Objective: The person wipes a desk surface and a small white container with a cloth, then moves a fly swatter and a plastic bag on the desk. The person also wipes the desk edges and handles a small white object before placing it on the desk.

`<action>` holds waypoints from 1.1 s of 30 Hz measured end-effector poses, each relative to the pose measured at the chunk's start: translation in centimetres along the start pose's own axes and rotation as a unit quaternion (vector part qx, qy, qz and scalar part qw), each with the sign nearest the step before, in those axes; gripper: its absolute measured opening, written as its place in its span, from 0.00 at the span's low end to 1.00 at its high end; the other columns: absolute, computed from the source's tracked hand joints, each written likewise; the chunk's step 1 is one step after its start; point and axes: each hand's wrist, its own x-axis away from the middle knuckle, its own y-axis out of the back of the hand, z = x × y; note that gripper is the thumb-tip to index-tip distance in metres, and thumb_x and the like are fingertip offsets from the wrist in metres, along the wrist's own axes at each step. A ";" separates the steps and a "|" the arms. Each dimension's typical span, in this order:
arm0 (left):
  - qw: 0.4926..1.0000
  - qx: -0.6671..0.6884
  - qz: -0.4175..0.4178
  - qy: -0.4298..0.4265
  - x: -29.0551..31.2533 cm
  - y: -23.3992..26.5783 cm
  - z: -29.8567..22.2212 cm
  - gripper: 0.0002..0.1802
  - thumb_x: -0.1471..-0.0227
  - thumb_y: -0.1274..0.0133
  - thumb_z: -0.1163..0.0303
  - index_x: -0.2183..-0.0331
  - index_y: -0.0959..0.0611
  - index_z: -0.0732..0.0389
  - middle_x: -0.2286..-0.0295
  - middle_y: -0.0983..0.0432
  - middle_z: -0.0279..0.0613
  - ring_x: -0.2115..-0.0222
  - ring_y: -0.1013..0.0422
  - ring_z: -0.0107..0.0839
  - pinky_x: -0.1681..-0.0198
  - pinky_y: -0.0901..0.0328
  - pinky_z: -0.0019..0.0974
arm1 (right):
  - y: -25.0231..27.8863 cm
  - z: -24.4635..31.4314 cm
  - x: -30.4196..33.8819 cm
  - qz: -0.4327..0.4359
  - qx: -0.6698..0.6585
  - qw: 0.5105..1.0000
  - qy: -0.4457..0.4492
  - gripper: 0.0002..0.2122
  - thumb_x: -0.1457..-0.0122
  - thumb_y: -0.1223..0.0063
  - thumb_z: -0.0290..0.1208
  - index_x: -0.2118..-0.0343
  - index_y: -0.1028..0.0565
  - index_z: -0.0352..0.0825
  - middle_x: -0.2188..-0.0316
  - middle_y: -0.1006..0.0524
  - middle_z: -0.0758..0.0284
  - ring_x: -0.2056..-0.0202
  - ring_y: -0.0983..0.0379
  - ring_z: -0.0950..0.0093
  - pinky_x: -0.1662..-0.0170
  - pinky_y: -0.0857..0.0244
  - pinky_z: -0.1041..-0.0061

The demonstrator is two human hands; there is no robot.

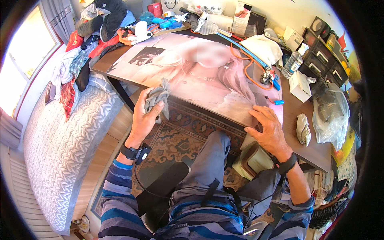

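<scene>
Left of centre, your left grip is clamped on the grey cloth, probably light and limp; hold its bunched middle, though its underside is hidden. Your right grip, fingers spread, rests at the printed mat, right of centre.

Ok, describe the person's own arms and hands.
The left hand and right hand are ungloved. Blue, grey and dark striped sleeves end short of the wrists. The left wristband and right wristband are black; the left carries a small dark box, a thin cable below.
</scene>
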 end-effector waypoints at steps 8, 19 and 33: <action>0.991 0.123 -0.017 0.049 0.3 0.9 0.1 0.22 0.32 0.41 0.72 0.39 0.23 0.61 0.49 0.21 0.33 0.49 0.26 0.22 0.43 0.31 0.32 | 0.5 -1.0 -0.6 0.016 -0.039 0.999 0.016 0.24 0.44 0.28 0.34 0.46 0.19 0.30 0.43 0.21 0.54 0.41 0.28 0.52 0.34 0.35 0.56; 0.998 0.049 -0.007 0.041 2.6 0.8 -1.2 0.23 0.32 0.41 0.72 0.39 0.25 0.63 0.50 0.21 0.36 0.50 0.27 0.23 0.44 0.32 0.31 | 1.1 0.1 -2.2 -0.133 0.143 0.975 0.105 0.05 0.38 0.40 0.24 0.60 0.22 0.34 0.59 0.20 0.61 0.59 0.22 0.57 0.56 0.27 0.59; 0.965 -0.197 0.063 -0.162 2.8 -3.4 -4.1 0.27 0.41 0.35 0.76 0.40 0.21 0.63 0.43 0.21 0.54 0.45 0.22 0.46 0.40 0.27 0.46 | 0.8 -4.7 -7.0 -0.134 0.066 0.979 -0.138 0.12 0.30 0.45 0.38 0.67 0.20 0.35 0.69 0.20 0.48 0.63 0.23 0.41 0.62 0.30 0.47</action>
